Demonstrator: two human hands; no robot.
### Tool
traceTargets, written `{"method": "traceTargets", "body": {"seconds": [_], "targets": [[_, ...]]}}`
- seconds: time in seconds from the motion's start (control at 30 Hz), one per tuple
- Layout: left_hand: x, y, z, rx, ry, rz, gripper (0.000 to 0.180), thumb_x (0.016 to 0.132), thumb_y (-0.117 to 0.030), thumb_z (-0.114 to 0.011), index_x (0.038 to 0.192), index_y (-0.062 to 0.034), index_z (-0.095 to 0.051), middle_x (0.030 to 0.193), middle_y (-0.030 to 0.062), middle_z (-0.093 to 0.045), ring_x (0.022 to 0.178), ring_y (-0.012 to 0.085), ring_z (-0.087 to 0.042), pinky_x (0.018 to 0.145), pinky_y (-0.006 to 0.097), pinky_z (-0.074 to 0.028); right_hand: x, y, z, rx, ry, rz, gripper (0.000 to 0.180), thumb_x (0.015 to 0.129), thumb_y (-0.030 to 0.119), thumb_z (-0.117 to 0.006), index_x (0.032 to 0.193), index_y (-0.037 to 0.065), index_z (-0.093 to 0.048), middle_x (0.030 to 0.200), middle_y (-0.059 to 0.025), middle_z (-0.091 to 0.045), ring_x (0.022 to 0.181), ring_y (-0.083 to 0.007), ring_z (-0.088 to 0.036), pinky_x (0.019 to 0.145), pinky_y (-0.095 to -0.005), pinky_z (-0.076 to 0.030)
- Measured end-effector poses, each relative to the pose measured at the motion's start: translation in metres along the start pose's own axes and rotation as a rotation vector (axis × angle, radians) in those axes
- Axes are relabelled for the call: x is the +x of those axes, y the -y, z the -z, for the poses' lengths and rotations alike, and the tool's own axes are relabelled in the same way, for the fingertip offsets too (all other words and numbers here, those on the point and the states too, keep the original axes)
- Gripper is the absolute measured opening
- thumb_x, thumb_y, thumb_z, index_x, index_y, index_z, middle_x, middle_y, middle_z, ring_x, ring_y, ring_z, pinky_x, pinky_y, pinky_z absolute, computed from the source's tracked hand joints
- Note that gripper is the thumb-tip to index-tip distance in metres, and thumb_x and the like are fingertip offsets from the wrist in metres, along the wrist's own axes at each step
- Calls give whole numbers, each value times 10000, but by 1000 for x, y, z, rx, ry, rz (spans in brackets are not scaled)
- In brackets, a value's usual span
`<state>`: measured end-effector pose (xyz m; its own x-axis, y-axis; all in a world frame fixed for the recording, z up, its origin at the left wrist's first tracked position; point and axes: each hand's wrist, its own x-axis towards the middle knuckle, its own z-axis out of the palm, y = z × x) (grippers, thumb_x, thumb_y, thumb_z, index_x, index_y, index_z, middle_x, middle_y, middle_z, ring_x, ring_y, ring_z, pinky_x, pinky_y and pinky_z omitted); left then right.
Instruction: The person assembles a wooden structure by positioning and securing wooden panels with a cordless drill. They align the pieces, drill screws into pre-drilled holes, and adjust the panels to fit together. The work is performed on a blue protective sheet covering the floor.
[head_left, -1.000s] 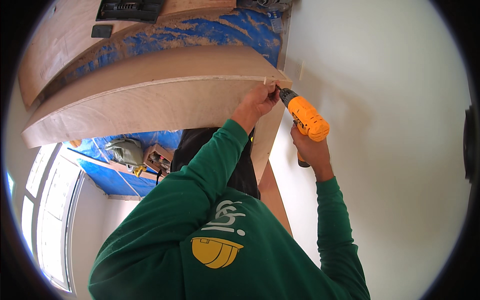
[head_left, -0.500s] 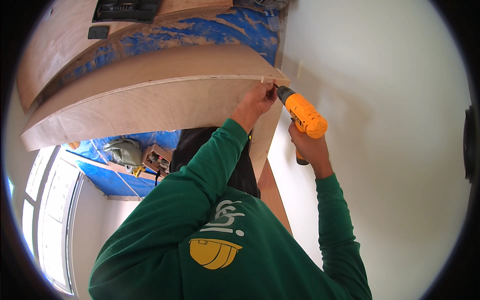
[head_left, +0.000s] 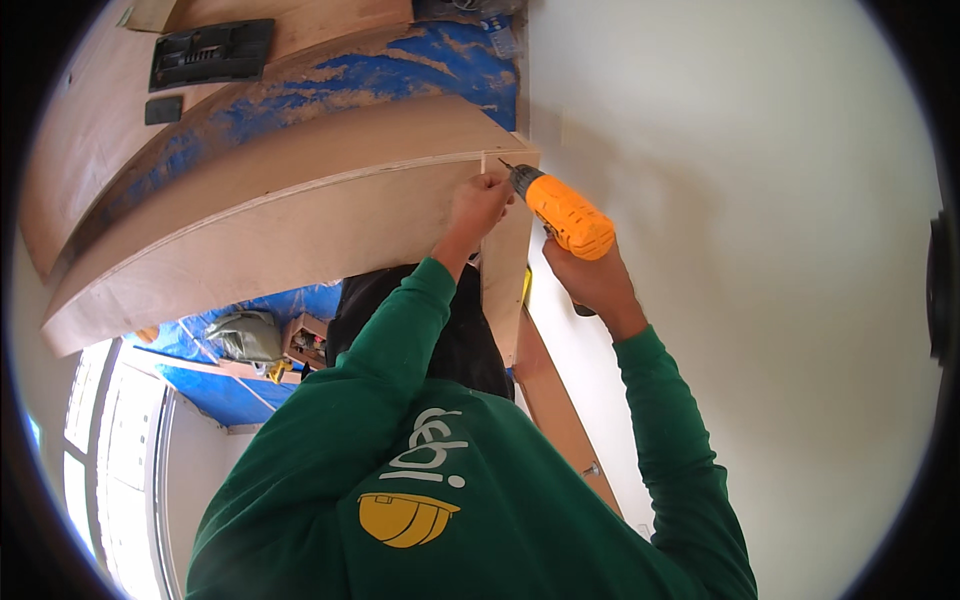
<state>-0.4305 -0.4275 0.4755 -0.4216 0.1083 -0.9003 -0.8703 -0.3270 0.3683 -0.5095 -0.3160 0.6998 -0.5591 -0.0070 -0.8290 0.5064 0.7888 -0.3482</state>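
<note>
My right hand (head_left: 597, 278) grips an orange cordless drill (head_left: 572, 218) with a black chuck. Its thin bit (head_left: 506, 163) points up and left, the tip at the end corner of a long plywood panel (head_left: 300, 235). Whether the tip touches the wood I cannot tell. Just below the bit, my left hand (head_left: 480, 207) is closed, fingers pressed together near the chuck. Anything pinched in it is hidden. A narrower upright board (head_left: 507, 270) meets the panel at this corner.
The white wall (head_left: 740, 250) rises close on the right. Beyond the panel lies dusty blue sheeting (head_left: 440, 65). A second sheet of plywood (head_left: 85, 130) carries a black tray-like case (head_left: 212, 52) and a small dark block (head_left: 163, 110). A grey-green bag (head_left: 243, 336) and a wooden toolbox (head_left: 305, 340) sit lower left.
My left hand has dropped slightly from the panel's top edge and closed up more. The drill bit now shows clear of its fingers, beside the corner. The whole view has shifted a little.
</note>
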Motion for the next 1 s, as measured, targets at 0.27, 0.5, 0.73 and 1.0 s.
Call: {"method": "traceTargets", "body": {"seconds": [0.27,0.5,0.73,1.0], "targets": [[-20,-13,6,609,-430,-229,422,803,-354,-959,1109,-102,-815,1191,154,-782,987,426,-762,849,530,-602,3,-4,2,-23,-12,37,324,926,194,-788,1157,-27,-736,1000,-176,-810,957,-350,-803,884,-434,-617],[-19,-45,28,1162,-641,-598,772,739,-513,-991,1411,-215,-754,1464,116,-704,1562,371,-464,1320,610,-244,4,-1,6,-41,3,40,322,930,192,-780,1175,-14,-748,1043,-184,-822,998,-361,-810,903,-433,-618],[2,-51,42,1137,-315,-401,898,679,-646,-979,1433,-215,-752,1444,15,-721,1508,278,-528,1336,569,-219,7,1,10,-58,17,-10,342,923,191,-780,1195,-14,-745,1012,-170,-823,965,-345,-813,882,-425,-623],[3,-50,42,1089,-306,-447,955,652,-676,-978,1419,-158,-742,1396,4,-725,1434,238,-540,1296,483,-236,11,0,15,-125,31,2,370,914,206,-808,1192,-27,-735,1022,-176,-820,956,-352,-811,895,-430,-637]]}}
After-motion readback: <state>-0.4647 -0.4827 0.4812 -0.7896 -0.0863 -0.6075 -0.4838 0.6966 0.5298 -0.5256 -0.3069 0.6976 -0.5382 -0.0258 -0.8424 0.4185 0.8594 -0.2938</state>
